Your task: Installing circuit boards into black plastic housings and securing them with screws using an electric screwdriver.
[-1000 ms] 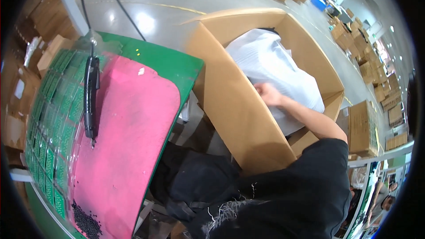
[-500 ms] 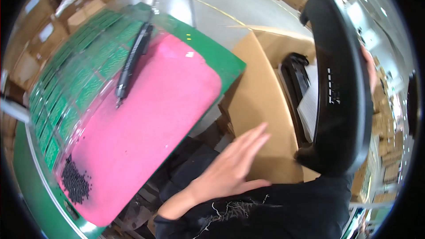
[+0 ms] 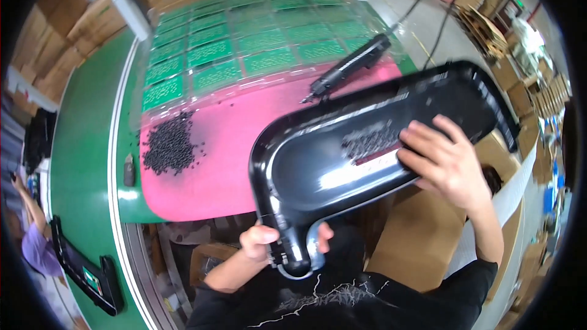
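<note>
A long, glossy black plastic housing (image 3: 306,177) with a hooked leg at each end is tilted above the front of the pink mat (image 3: 226,189). My left hand (image 3: 263,241) is closed around its near leg. Over the shell's face lies my right hand (image 3: 449,162), with fingers stretched and spread near a small dark red strip; its thumb is mostly hidden. Behind the shell, a black electric screwdriver (image 3: 351,67) slants over the mat with its cable running upward. Toward the mat's left side is a pile of small black screws (image 3: 170,143).
Clear plastic trays with green boards (image 3: 257,43) cover the bench's far part. A cardboard box (image 3: 422,238) stands at the right, partly hidden. On the left green surface rests another black housing (image 3: 85,269); a co-worker's purple sleeve (image 3: 40,249) shows beside it.
The housing has swung from upright at the right to a slant across the middle. My left hand has closed on one leg, and my right hand has come round onto its face. The view has turned left.
</note>
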The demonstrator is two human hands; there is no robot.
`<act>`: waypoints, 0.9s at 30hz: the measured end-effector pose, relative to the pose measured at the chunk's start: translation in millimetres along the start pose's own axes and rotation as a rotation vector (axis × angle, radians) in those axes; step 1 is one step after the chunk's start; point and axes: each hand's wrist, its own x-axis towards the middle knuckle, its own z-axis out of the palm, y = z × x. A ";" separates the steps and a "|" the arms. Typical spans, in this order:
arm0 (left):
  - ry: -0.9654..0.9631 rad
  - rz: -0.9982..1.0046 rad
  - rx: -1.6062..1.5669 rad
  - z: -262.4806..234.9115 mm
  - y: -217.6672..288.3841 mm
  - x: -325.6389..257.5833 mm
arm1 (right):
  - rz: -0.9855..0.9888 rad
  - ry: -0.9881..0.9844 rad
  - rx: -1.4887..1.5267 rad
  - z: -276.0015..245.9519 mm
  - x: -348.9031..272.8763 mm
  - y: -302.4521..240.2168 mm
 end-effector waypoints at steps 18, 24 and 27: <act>0.504 -0.040 2.911 56.9 154.9 65.4 | 0.015 0.316 0.287 80.3 265.9 -16.0; 0.290 0.173 2.699 5.1 162.8 71.0 | 0.100 0.120 0.397 127.7 322.9 -29.1; 0.278 0.206 2.714 13.1 164.6 72.5 | 0.011 0.165 0.324 128.0 332.6 -30.1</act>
